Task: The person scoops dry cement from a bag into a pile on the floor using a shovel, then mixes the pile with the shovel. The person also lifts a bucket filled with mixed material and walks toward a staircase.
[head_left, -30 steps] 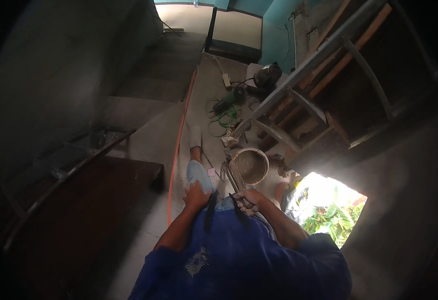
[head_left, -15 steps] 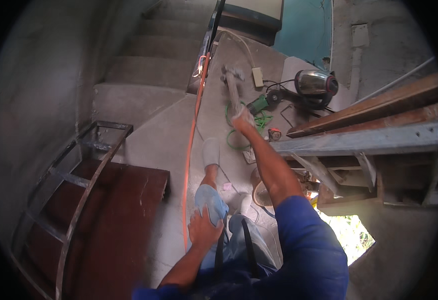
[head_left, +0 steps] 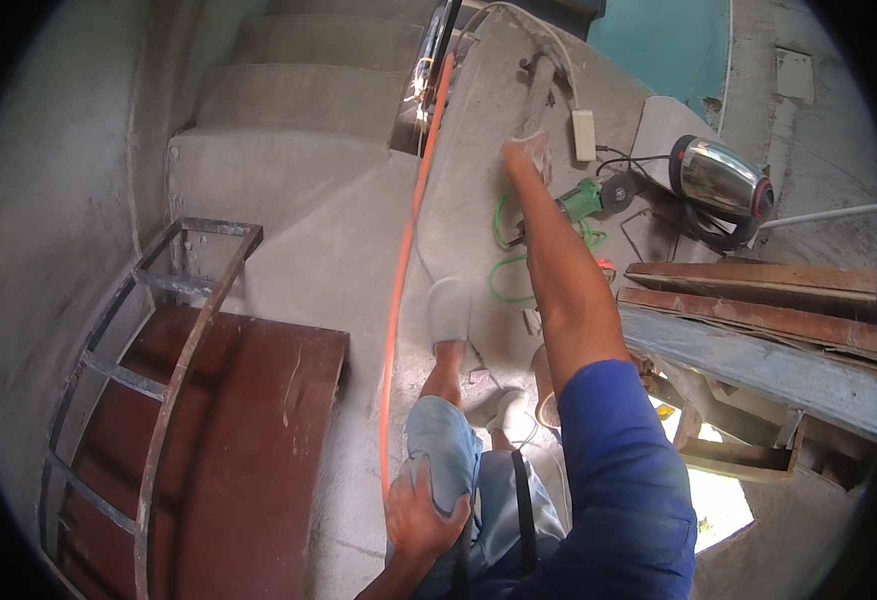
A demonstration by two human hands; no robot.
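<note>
My right hand (head_left: 526, 155) is stretched far forward and closed round the pale wooden handle of a hammer (head_left: 537, 95). The hammer's head points away from me, low over the concrete landing; whether it touches cannot be told. Fingers apart, my left hand (head_left: 423, 515) rests on my left thigh, on the light blue shorts (head_left: 443, 440). Just right of my right hand lies a green angle grinder (head_left: 580, 201) with a dark disc and a green cord (head_left: 510, 285). A white power strip (head_left: 583, 135) lies beside the hammer.
A silver electric kettle (head_left: 720, 180) lies at the right, above stacked wooden boards (head_left: 758, 285). An orange hose (head_left: 408, 240) runs along my left. Beyond it are a metal ladder-like frame (head_left: 163, 420), a red-brown panel (head_left: 248, 400) and concrete steps (head_left: 298, 100).
My right hand has carried the hammer farther forward, past the grinder and alongside the power strip. My left hand stays on my thigh. The whole view has shifted and turned somewhat.
</note>
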